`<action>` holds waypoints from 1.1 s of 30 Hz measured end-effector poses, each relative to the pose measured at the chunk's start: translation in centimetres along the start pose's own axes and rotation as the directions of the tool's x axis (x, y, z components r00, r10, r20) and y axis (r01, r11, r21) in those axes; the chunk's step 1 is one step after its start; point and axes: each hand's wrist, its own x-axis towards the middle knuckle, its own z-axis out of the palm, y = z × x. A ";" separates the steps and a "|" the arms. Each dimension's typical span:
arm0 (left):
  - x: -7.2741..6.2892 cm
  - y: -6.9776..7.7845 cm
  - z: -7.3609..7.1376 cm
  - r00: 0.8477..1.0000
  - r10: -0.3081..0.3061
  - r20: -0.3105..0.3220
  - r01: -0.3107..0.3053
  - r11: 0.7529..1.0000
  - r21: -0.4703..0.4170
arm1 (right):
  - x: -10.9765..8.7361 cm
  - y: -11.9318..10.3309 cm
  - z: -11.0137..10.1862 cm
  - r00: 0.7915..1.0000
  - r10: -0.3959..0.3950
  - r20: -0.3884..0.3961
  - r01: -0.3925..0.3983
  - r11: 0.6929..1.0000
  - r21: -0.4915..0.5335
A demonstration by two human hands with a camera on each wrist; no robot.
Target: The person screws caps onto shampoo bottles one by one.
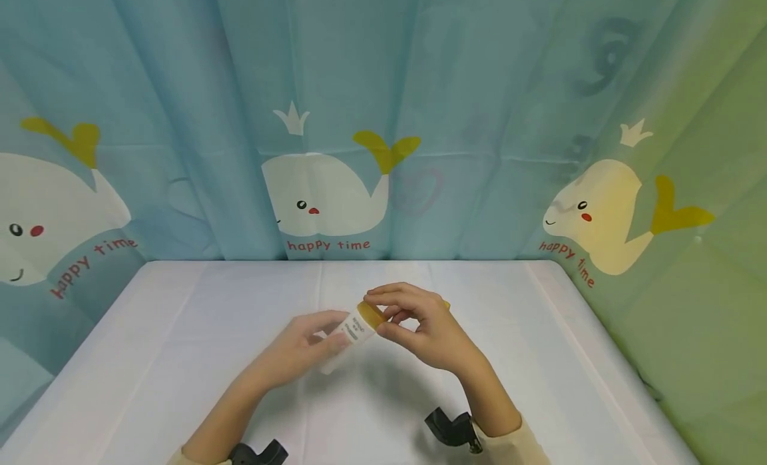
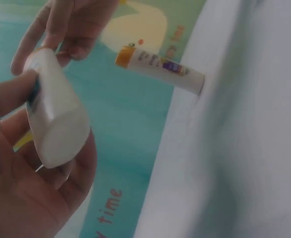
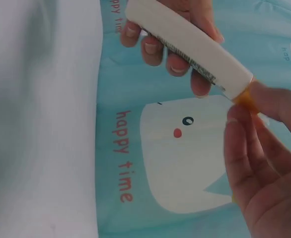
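Observation:
A white flat-sided bottle [image 1: 352, 333] with an orange cap [image 1: 371, 314] is held tilted above the table. My left hand [image 1: 299, 348] grips its body, fingers and thumb curled round it; the bottle's base [image 2: 66, 139] faces the left wrist camera. Thumb and fingertips of my right hand [image 1: 428, 325] pinch the cap, as the right wrist view also shows at the orange cap [image 3: 247, 99]. Small print covers part of the label, too small to read. A second white bottle [image 2: 160, 72] with an orange cap stands on the table, mostly hidden behind my right hand in the head view.
The table under a white cloth [image 1: 180, 358] reaches back to a blue-green curtain [image 1: 479, 85] printed with whales. The curtain also runs along both sides. A black wrist mount [image 1: 452, 428] sits by the right forearm, another black mount [image 1: 260, 454] by the left.

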 end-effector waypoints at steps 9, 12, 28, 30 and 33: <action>0.1 -0.9 -0.1 0.990 0.049 0.133 -0.033 0.992 -0.118 | -0.1 0.5 -0.2 0.991 -0.033 0.129 0.019 0.993 0.113; 0.0 -0.9 0.0 0.987 0.035 0.155 -0.015 0.991 -0.133 | -0.1 0.7 -0.2 0.990 -0.061 0.128 0.041 0.988 0.151; 0.0 0.1 1.6 0.996 0.042 -0.081 -0.033 0.994 0.108 | 0.3 1.0 1.2 0.991 -0.107 -0.075 0.105 0.994 -0.022; 0.0 0.2 1.8 0.992 0.068 -0.103 -0.056 0.992 0.109 | 0.3 0.8 1.4 0.993 -0.070 -0.093 0.065 0.997 -0.051; 0.0 0.3 1.9 0.988 0.088 -0.129 -0.070 0.989 0.133 | 0.3 0.7 1.7 0.993 0.000 -0.119 -0.009 0.997 -0.074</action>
